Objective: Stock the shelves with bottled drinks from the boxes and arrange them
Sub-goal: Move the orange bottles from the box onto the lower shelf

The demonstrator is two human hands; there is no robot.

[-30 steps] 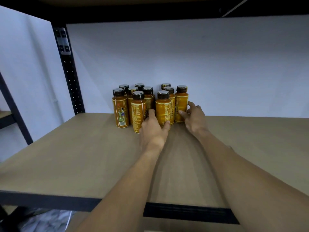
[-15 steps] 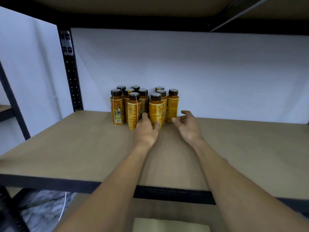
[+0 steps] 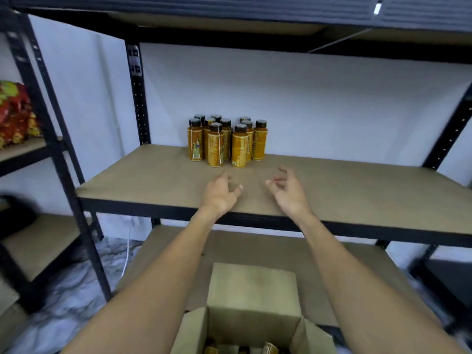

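L hand (image 3: 219, 194) & R hand (image 3: 288, 192) pull back off the bottles (image 3: 226, 141); fingers (image 3: 225, 175) loose, empty; batch set, box (image 3: 252, 290) next.

No word, brand or number can be read anywhere. The orange bottles (image 3: 240, 146) on the shelf (image 3: 357, 190) carry printed labels, but the print is too small and blurred to make out. The leftmost bottle (image 3: 195, 141) shows a small picture and a pale patch low on its label, also unreadable.
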